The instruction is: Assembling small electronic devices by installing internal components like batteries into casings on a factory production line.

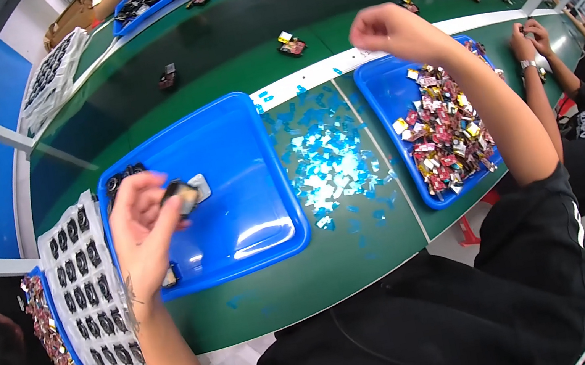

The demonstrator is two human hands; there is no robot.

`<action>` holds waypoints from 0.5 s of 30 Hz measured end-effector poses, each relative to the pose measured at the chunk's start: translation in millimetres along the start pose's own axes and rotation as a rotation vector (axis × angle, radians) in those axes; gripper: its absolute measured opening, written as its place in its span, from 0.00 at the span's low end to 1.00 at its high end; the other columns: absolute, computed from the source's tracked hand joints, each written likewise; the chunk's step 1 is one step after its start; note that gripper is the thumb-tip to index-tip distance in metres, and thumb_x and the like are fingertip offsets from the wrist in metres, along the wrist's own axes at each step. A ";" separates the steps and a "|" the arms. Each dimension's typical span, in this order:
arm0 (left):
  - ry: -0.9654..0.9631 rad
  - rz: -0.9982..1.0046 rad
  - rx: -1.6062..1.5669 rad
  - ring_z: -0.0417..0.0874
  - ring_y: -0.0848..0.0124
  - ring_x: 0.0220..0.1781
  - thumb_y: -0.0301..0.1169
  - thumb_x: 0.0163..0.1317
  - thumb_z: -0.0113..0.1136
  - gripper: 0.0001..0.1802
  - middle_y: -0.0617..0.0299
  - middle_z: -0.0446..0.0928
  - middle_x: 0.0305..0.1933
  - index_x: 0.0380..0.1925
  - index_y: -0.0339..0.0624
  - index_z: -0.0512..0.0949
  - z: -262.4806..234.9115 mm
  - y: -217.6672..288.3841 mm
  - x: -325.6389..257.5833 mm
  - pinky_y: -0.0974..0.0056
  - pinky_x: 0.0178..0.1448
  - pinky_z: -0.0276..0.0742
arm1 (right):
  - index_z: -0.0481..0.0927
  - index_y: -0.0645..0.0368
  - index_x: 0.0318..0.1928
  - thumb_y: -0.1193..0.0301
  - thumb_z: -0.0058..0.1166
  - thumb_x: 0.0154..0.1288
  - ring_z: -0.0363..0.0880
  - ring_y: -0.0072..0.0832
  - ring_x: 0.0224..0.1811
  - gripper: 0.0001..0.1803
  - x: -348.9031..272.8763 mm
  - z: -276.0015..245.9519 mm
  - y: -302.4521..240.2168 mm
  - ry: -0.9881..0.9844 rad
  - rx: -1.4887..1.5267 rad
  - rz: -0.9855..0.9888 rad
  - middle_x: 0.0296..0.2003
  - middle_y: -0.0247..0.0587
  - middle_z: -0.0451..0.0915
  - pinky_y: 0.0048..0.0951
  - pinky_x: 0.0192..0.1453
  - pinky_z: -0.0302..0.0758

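Over the left blue tray (285,207) my left hand (143,238) grips a small black part (182,195) with a pale, yellowish face between thumb and fingers. A flat silvery-white piece (199,187) shows just beside that part. Black round parts (123,178) lie at the tray's far left corner. My right hand (391,33) is raised above the white rail at the far side, its fingers curled together and a little blurred. Whatever they may pinch is too small to make out. Many small blue film pieces (332,164) are scattered on the green table between the two trays.
A second blue tray (430,198) holds a heap of small red, yellow and white parts. White moulded trays (79,268) of black parts stand at left. Beyond the white rail (292,90), a green belt carries small parts (291,45). Another person's hands (528,39) work at right.
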State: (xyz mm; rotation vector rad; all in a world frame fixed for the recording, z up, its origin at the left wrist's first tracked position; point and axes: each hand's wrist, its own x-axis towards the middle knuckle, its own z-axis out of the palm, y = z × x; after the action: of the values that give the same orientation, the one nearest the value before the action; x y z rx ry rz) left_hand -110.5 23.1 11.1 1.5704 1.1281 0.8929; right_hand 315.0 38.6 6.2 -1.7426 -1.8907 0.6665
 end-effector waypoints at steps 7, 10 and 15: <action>-0.337 -0.265 -0.658 0.85 0.67 0.37 0.24 0.65 0.59 0.09 0.56 0.80 0.38 0.44 0.35 0.74 89.3 2.3 16.5 0.66 0.40 0.85 | 0.80 0.63 0.30 0.74 0.62 0.57 0.80 0.36 0.29 0.06 -110.1 9.9 -14.5 -0.091 -0.429 -0.007 0.24 0.43 0.79 0.34 0.37 0.74; -0.327 -0.287 -0.710 0.87 0.64 0.38 0.23 0.65 0.59 0.08 0.56 0.80 0.38 0.42 0.36 0.73 106.7 0.8 17.5 0.66 0.43 0.87 | 0.78 0.64 0.31 0.76 0.61 0.57 0.79 0.38 0.30 0.05 -126.9 12.2 -23.7 -0.052 -0.198 0.064 0.25 0.43 0.77 0.35 0.37 0.74; -0.378 -0.265 -0.667 0.87 0.64 0.41 0.23 0.66 0.57 0.11 0.52 0.81 0.44 0.47 0.35 0.72 120.2 -3.6 20.4 0.66 0.46 0.86 | 0.79 0.62 0.34 0.78 0.65 0.51 0.78 0.41 0.33 0.09 -161.3 25.4 -23.4 -0.003 -0.248 -0.077 0.31 0.45 0.76 0.39 0.39 0.73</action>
State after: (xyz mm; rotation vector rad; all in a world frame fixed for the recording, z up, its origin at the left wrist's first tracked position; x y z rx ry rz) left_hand 5.6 8.6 -23.3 0.9550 0.6486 0.6599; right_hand 292.7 -124.6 -1.8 -1.8044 -2.1054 0.4206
